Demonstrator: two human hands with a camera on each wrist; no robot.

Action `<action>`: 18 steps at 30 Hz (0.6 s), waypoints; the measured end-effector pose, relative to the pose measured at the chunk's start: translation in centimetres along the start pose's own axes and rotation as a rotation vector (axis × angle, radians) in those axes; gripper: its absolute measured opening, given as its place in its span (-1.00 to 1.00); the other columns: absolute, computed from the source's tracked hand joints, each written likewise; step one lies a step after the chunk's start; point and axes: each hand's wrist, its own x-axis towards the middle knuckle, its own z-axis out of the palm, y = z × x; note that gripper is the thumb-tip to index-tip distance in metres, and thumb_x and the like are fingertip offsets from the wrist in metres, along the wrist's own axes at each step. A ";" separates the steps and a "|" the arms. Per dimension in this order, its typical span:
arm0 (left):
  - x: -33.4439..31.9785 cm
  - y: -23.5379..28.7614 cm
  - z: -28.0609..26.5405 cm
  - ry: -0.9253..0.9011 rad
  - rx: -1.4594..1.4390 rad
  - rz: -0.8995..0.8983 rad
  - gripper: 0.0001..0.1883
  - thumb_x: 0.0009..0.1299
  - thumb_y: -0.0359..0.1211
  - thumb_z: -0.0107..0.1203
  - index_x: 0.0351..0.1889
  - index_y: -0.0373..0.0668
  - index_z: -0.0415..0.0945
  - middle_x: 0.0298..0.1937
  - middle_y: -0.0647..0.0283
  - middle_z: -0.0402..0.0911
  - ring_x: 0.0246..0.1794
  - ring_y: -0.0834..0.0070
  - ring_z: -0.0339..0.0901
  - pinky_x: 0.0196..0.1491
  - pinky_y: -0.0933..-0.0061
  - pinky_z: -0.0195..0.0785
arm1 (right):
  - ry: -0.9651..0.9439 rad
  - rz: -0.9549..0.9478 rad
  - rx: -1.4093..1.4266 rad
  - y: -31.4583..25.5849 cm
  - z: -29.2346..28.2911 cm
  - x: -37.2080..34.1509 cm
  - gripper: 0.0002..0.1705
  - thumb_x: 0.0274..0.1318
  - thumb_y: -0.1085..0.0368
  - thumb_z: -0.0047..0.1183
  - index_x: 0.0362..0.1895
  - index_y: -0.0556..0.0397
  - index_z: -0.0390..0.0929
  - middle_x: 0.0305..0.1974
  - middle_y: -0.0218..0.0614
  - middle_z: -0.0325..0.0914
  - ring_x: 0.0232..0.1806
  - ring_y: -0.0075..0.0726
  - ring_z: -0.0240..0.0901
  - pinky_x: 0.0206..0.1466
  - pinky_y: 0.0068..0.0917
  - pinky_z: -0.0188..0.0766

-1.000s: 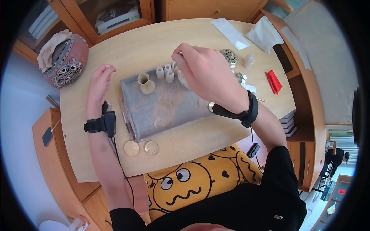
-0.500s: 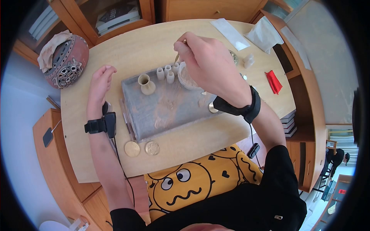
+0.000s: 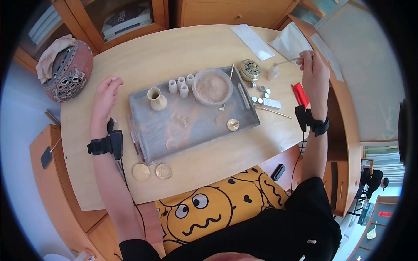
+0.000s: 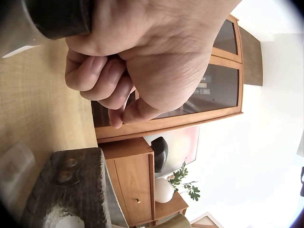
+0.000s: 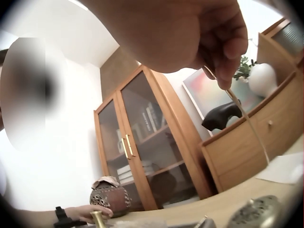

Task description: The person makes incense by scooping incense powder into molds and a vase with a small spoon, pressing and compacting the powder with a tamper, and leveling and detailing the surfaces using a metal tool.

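My right hand (image 3: 314, 76) pinches a thin brass-coloured rod-like tool (image 3: 287, 61) at the table's right side. Its far end points left, over a small translucent container (image 3: 273, 73). In the right wrist view the tool's shaft (image 5: 250, 124) slants down from my fingertips. On the left, my left hand (image 3: 106, 99) hovers by the tray's corner, fingers loosely curled, holding nothing in the left wrist view. The grey tray (image 3: 146, 126) bears a bowl (image 3: 195, 87) of pale powder, a brass vase (image 3: 157, 99), several small white cups (image 3: 173, 87) and a small brass stamp-like piece (image 3: 233, 125).
A pierced brass lid (image 3: 250, 69) sits beyond the tray's right corner, near small jars (image 3: 262, 88) and a red pouch (image 3: 300, 95). Two brass discs (image 3: 141, 172) lie at the front. A large pierced pot (image 3: 69, 74) stands far left; a white bag (image 3: 291, 41) lies behind.
My right hand has swung from above the bowl to the table's right side, carrying the brass tool. The bowl and lid are now uncovered. My left hand has hardly moved.
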 end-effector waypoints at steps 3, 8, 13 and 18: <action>-0.1 0.0 0.1 0.008 0.010 -0.003 -0.86 0.48 -0.24 0.04 -0.27 -0.05 0.49 -0.62 0.69 0.09 -0.70 0.90 -0.05 -0.65 0.72 -0.28 | 0.067 0.109 -0.052 2.0 0.3 -0.9 -0.67 0.41 0.19 -0.20 -0.17 0.14 0.56 -0.37 -0.21 0.66 -0.29 -0.11 0.60 -0.12 -0.29 0.45; -0.2 0.3 0.2 0.018 0.022 0.009 -0.87 0.45 -0.26 0.05 -0.29 -0.08 0.49 -0.61 0.68 0.10 -0.68 0.90 -0.06 -0.63 0.70 -0.28 | 0.026 0.153 -0.018 3.1 0.3 -1.3 -0.65 0.42 0.16 -0.20 -0.16 0.14 0.55 -0.36 -0.21 0.66 -0.28 -0.12 0.60 -0.12 -0.30 0.45; 0.0 -0.1 -0.1 0.008 0.026 0.015 -0.85 0.50 -0.25 0.01 -0.25 -0.08 0.48 -0.61 0.68 0.09 -0.70 0.90 -0.05 -0.65 0.73 -0.28 | 0.011 0.142 0.011 3.2 0.9 -1.2 -0.65 0.42 0.15 -0.20 -0.16 0.15 0.54 -0.35 -0.20 0.66 -0.28 -0.09 0.60 -0.13 -0.29 0.44; -0.4 0.3 0.2 0.015 0.007 0.013 -0.85 0.47 -0.24 0.05 -0.30 -0.07 0.49 -0.61 0.69 0.08 -0.67 0.90 -0.07 -0.62 0.71 -0.29 | -0.007 0.112 -0.028 3.4 1.5 -1.4 -0.66 0.42 0.16 -0.19 -0.18 0.15 0.53 -0.35 -0.17 0.66 -0.26 -0.04 0.60 -0.15 -0.25 0.44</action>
